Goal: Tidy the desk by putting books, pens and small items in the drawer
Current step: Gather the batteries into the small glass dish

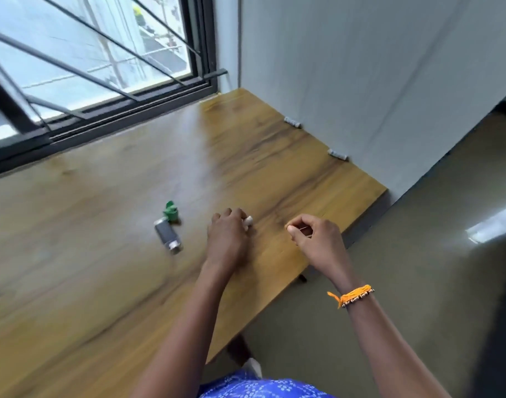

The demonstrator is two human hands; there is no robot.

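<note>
On the wooden desk my left hand rests knuckles up, closed around a small white item whose end pokes out past the fingers. My right hand hovers near the desk's right edge, thumb and forefinger pinched on a thin, pin-like thing too small to identify. Left of my left hand lie a small grey cylinder with a metal tip and a green plastic piece, both loose on the desk. No drawer is visible.
A barred window runs along the desk's far side and a grey wall bounds the far right, with two small brackets at its foot. Smooth floor lies to the right of the desk.
</note>
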